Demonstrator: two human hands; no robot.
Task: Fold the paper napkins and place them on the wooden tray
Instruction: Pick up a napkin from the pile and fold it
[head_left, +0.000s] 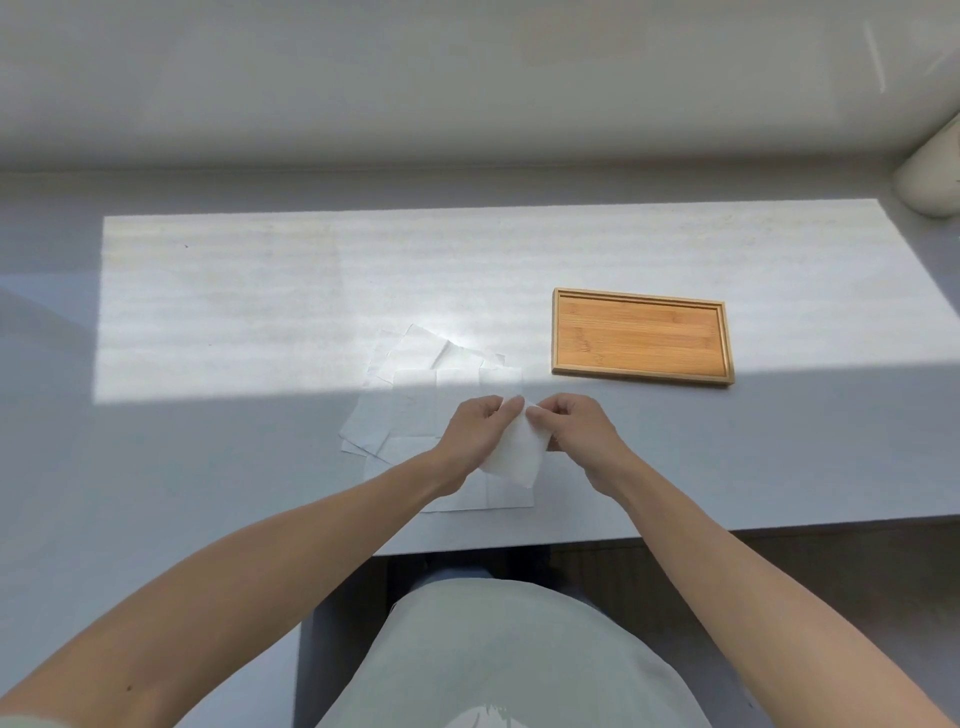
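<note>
While both hands pinch the top edge of one small folded white paper napkin (517, 454), the left hand (475, 434) closed on its left corner and the right hand (574, 434) on its right, the rectangular bamboo-coloured wooden tray (643, 338) lies beyond and to the right, nearer the right hand. Its long axis runs left to right, and it holds nothing. The loose pile of unfolded white napkins (415, 410) lies on the pale grey table (234, 312) directly under and left of the hands.
</note>
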